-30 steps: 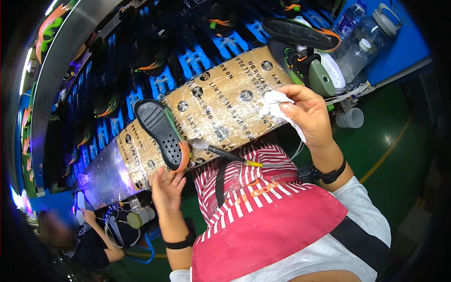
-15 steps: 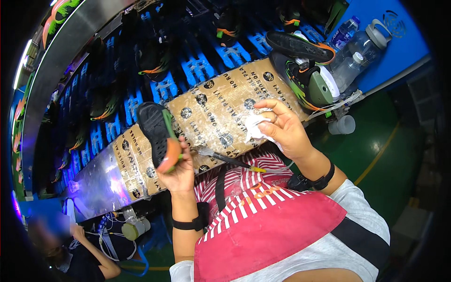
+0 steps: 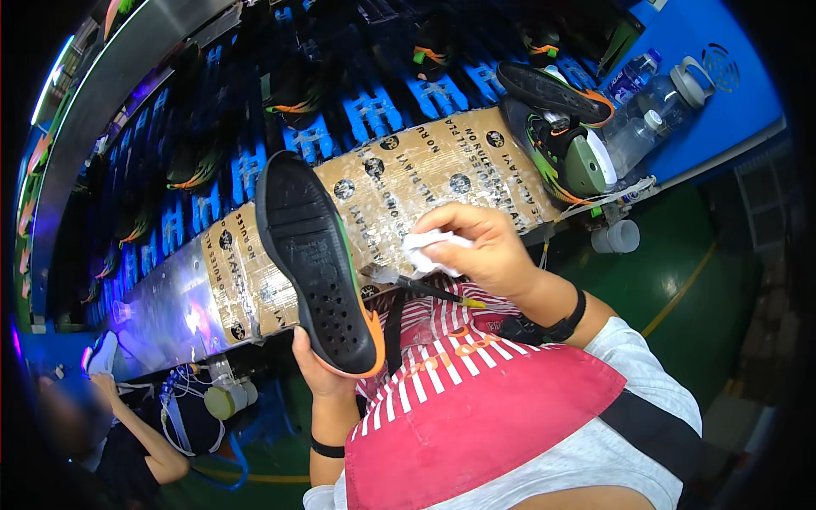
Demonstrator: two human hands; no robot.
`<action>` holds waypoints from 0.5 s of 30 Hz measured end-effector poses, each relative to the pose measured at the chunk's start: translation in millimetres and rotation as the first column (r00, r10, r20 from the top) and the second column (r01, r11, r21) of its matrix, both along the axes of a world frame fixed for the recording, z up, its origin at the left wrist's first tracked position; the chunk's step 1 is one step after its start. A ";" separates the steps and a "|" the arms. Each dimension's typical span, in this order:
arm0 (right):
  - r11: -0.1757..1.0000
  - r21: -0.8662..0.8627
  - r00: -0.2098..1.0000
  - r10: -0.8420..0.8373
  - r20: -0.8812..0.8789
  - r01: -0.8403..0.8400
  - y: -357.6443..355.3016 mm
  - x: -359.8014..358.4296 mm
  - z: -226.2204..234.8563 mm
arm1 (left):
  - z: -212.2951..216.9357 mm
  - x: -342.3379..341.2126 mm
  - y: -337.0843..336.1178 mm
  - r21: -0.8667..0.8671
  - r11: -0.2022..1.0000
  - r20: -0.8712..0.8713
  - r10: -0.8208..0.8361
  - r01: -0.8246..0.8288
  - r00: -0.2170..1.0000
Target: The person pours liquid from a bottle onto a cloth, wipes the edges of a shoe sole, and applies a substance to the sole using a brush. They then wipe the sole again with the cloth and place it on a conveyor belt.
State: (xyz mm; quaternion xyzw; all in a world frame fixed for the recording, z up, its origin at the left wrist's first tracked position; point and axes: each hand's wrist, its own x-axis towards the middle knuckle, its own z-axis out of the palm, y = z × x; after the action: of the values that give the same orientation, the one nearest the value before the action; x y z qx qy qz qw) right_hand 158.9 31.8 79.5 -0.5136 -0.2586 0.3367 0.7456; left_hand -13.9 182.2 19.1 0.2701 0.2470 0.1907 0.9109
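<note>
— Blue racks (image 3: 374, 115) run along the line ahead of me, with dark shoes (image 3: 293, 85) sitting on them, and a cardboard-covered ledge (image 3: 425, 174) runs between the racks and my apron (image 3: 476, 416).

— What's in your left hand?

— My left hand (image 3: 319, 370) grips a shoe (image 3: 319, 263) from underneath at the heel end. It's tipped up with the black sole facing me and the orange heel edge lowest. The toe points up over the cardboard.

— And your right?

— My right hand (image 3: 484, 251) is closed around a white cloth (image 3: 429, 251), bunched in the fingers. It sits just right of the shoe, above the ledge's near edge. Whether the cloth touches the shoe, I cannot tell; they look a little apart.

— Anything under that hand?

— A thin brush (image 3: 421, 289) with a yellow end lies just below it, across my striped front.

— What's off to the right?

— Another shoe (image 3: 557, 149) rests at the end of the cardboard, one more sole-up behind it (image 3: 552, 92), and clear bottles (image 3: 650, 110) stand on the blue top (image 3: 731, 102) beyond. A white cup (image 3: 619, 236) hangs under that edge.

— Anyone else around?

— A person (image 3: 127, 433) works low at my left.
</note>
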 end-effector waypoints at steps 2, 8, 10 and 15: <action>0.999 -0.028 0.987 0.021 0.157 -0.016 13.3 -9.6 -6.5 | 3.3 -10.4 -8.7 0.101 0.993 -0.005 -0.059 0.059 0.998; 0.999 -0.048 0.867 0.032 0.498 -0.009 33.7 -29.0 -17.4 | 9.4 -18.5 -18.4 0.209 0.976 -0.149 -0.023 0.055 0.989; 0.999 -0.029 0.867 0.031 0.498 -0.019 37.7 -35.6 -20.6 | 15.6 -18.4 -21.6 0.312 0.944 -0.181 -0.049 0.105 0.982; 0.998 -0.004 0.807 0.052 0.588 -0.061 43.3 -47.5 -29.6 | 13.8 -22.5 -23.6 0.390 0.905 -0.152 -0.121 0.171 0.981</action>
State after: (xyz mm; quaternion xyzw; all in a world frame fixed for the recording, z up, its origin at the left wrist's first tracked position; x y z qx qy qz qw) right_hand 111.4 75.1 50.0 -0.5789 -0.4940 0.1816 0.6228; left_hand -36.5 158.6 32.9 0.4801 0.2378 0.1513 0.8307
